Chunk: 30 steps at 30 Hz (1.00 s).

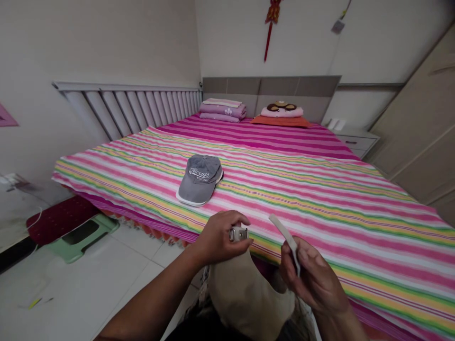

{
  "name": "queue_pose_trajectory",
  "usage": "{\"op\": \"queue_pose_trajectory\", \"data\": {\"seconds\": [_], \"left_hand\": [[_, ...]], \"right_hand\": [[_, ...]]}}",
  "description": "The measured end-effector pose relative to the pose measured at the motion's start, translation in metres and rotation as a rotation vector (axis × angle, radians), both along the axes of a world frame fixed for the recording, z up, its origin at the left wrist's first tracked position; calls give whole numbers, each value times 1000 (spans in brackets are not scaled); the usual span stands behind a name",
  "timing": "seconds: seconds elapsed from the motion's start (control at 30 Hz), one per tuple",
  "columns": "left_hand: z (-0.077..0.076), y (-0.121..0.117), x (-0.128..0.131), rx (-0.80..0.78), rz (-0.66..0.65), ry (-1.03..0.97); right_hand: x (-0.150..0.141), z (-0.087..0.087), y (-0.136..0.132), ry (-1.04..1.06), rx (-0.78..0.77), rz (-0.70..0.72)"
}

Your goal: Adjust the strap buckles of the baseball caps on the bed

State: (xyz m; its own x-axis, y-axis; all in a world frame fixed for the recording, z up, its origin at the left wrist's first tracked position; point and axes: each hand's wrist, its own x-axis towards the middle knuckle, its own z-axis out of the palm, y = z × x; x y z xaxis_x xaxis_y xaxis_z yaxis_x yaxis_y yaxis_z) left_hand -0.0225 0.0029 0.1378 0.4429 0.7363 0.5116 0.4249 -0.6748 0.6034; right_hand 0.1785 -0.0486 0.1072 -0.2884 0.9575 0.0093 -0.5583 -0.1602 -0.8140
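Pale strap (pixel 283 230) in right hand (pixel 314 272)

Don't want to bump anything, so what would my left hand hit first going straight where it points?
Probably the pale strap in your right hand. Your left hand, holding the metal buckle, points across towards it, though depth is unclear and it might miss.

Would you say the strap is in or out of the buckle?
Out. A visible gap separates the strap, in the right hand, from the buckle, in the left hand.
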Motion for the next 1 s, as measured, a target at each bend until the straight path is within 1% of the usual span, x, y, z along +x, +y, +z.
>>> {"op": "queue_pose_trajectory", "data": {"seconds": [0.07, 0.13, 0.2, 0.23, 0.33, 0.43, 0.53, 0.7, 0.87, 1.0], "left_hand": [[0, 3, -3, -214, -124, -159], [-3, 6, -5, -473, -245, -356], [-8, 8, -3, -698, -337, -578], [-10, 9, -2, -781, -375, -681], [-15, 9, 6, -919, -456, -903], [-15, 7, 14, -1023, -513, -1014], [-15, 7, 20, -1102, -529, -1058], [-19, 9, 24, -1128, -496, -1063], [-22, 10, 26, -1085, -521, -1029], [-20, 10, 25, -992, -533, -991]], "right_hand": [[0, 1, 1, -19, -23, -31], [-1, 4, 3, -67, -40, -77], [-1, 10, 4, -116, -44, -118], [-1, 13, 4, -132, -45, -129], [-3, 22, 3, -172, -75, -139], [-6, 28, 1, -230, -99, -164], [-9, 31, 0, -259, -106, -159], [-12, 31, 2, -220, -137, -148], [-15, 26, 7, -200, -127, -104], [-14, 24, 10, -227, -125, -57]]}}
